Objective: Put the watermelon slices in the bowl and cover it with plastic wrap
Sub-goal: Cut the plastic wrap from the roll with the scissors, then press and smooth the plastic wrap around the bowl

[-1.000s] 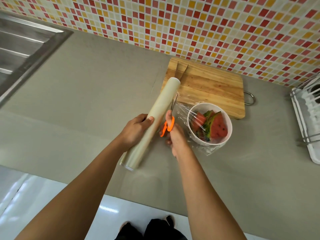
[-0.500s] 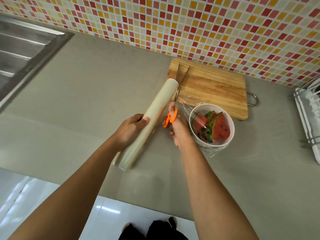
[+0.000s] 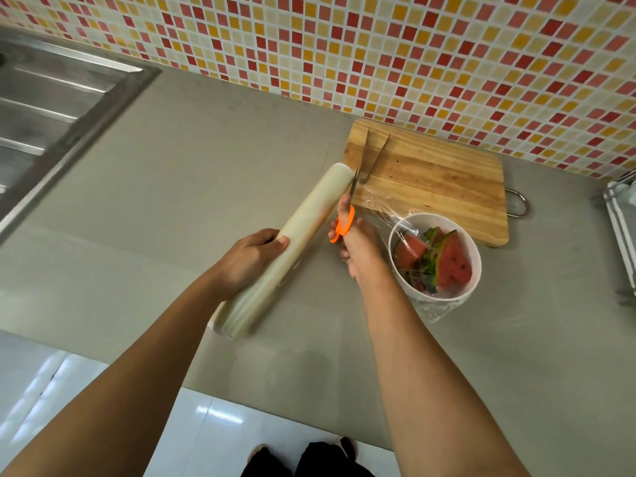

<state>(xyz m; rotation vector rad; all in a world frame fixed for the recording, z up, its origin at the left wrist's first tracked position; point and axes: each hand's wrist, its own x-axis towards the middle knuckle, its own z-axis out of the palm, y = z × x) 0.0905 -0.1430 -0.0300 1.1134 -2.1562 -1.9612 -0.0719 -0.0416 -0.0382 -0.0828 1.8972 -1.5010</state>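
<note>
A white bowl (image 3: 471,270) holds several watermelon slices (image 3: 451,261) and stands on the grey counter. A clear sheet of plastic wrap (image 3: 382,210) lies stretched over the bowl and runs back toward the roll. My left hand (image 3: 247,258) grips the long cream roll of plastic wrap (image 3: 309,222), which is raised at a slant. My right hand (image 3: 358,249) holds orange-handled scissors (image 3: 344,223) between the roll and the bowl. Their blades point away from me along the far end of the roll.
A wooden cutting board (image 3: 430,177) lies behind the bowl with metal tongs (image 3: 373,153) on it. A steel sink (image 3: 51,108) is at the far left, a white dish rack (image 3: 623,228) at the right edge. A tiled wall backs the counter.
My right hand and the scissors have moved forward along the wrap, toward the far end of the roll. The left hand keeps its grip on the roll. The bowl has stayed in place.
</note>
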